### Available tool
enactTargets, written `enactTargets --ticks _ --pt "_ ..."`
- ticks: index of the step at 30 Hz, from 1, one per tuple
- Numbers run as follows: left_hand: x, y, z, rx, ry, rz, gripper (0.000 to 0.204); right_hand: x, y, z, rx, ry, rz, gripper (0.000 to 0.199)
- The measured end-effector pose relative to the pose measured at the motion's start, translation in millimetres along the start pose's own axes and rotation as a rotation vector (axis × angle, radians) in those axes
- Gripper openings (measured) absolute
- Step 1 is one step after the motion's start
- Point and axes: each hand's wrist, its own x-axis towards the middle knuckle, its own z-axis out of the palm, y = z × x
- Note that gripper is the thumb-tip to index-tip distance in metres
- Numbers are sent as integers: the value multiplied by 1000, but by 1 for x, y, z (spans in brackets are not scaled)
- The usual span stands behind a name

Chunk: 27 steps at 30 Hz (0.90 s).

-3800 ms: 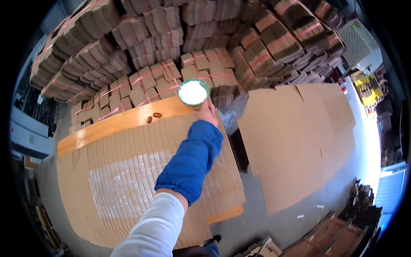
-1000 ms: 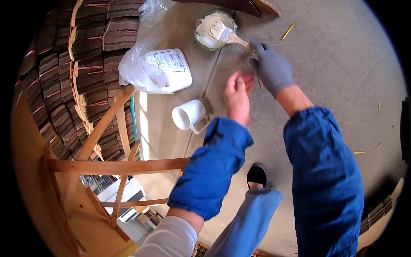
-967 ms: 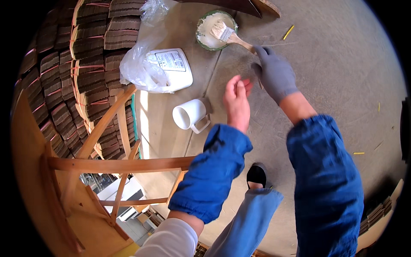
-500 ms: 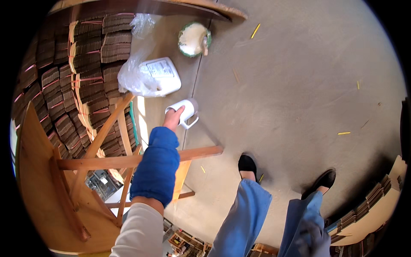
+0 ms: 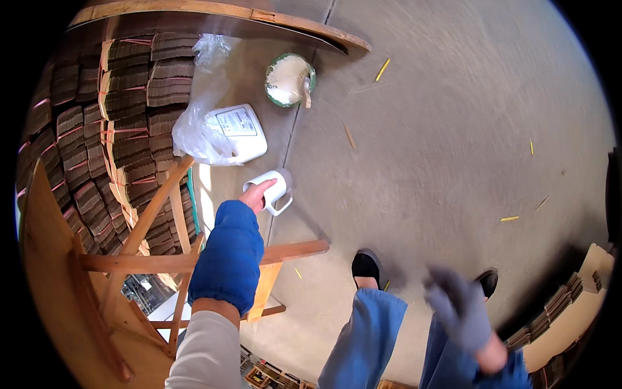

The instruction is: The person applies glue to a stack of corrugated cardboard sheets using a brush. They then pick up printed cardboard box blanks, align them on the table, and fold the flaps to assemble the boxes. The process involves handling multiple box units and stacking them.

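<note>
My bare left hand, in a blue over-sleeve, is closed on a white mug. The mug lies on its side in my grasp, its handle toward the lower right. My right hand, in a grey glove, is above my legs at the lower right. It is smeared by motion, so its fingers do not show clearly. Beyond the mug, a white plastic jug rests on the floor, partly wrapped by a clear plastic bag. Farther off is a green-rimmed tub of creamy white stuff with a light handle sticking out.
A wooden stool-like frame stands at the left beneath my arm. Bundled brown cardboard stacks rise behind it. A wooden board edge crosses the top. More cardboard lies at lower right; yellow strips are scattered on the floor.
My gloved right hand has risen from the lower edge into fuller view. My left hand still grips the mug. The whole scene has shifted slightly down and left.
</note>
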Motion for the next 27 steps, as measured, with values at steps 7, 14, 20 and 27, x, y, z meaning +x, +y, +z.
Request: enactTargets --ticks 7,14,20,27 --pt "-7 -1 1 -6 23 -43 62 298 -103 100 -117 305 -279 63" --pt "-13 4 10 0 15 -42 57 360 -80 125 -187 531 -406 23" --pt "-13 -4 -3 15 3 7 64 342 -50 110 -74 486 -442 25" --pt "-9 -3 2 25 -15 28 67 357 -18 90 -215 499 -354 29"
